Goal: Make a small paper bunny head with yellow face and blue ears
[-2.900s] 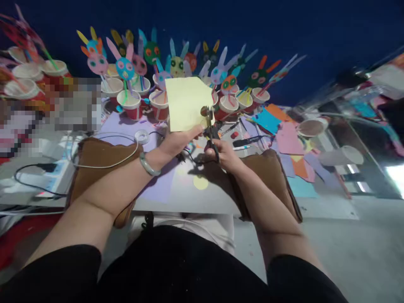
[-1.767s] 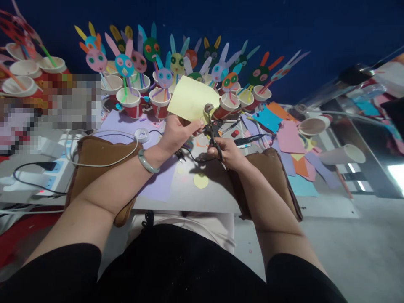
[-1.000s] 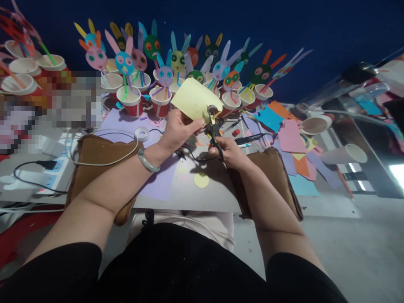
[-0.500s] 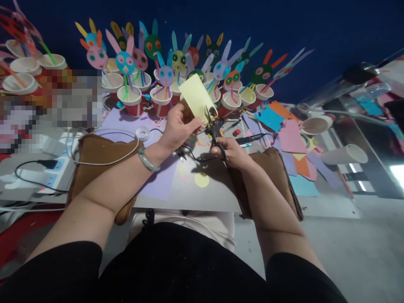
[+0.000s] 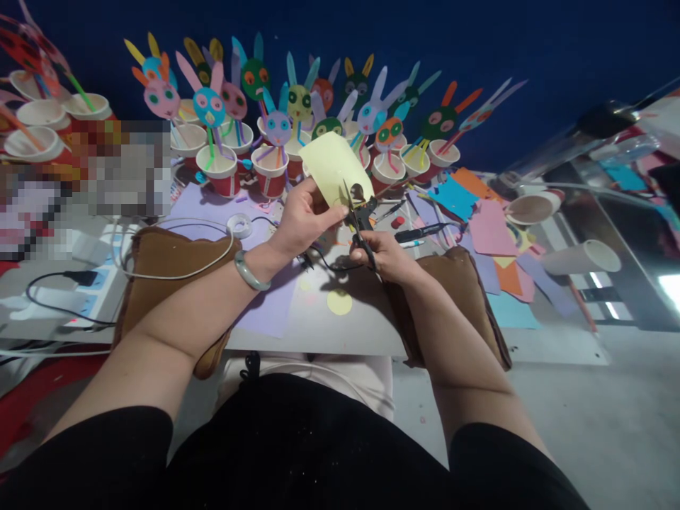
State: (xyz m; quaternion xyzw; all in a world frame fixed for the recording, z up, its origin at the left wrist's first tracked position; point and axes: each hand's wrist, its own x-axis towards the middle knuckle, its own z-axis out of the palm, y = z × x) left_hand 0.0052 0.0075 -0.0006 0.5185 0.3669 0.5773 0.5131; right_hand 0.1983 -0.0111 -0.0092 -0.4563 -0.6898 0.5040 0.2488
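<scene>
A sheet of pale yellow paper [image 5: 330, 164] is pinched at its lower edge by my left hand [image 5: 307, 218]. Close to its lower right corner, the paper has a rounded cut-out. My right hand [image 5: 387, 255] grips black-handled scissors [image 5: 359, 234], with fingers in the loops and the blades pointing up at the paper beside my left thumb. Whether the blades are biting into the paper is hard to make out. Below my hands, a yellow paper circle [image 5: 338, 302] lies flat on the table [image 5: 319, 336].
Paper cups [image 5: 217, 170] with colourful rabbit faces on straws stand along the back. Brown cushions [image 5: 175, 265] lie under both forearms. Coloured paper scraps [image 5: 493, 230] are spread at right, near a black pen [image 5: 422, 232]. A tape roll [image 5: 240, 225] and a power strip [image 5: 98, 290] are at left.
The yellow paper has tilted and bowed slightly, and its cut edge shows more rounded. The scissors have shifted a little left against it. Both hands keep their holds.
</scene>
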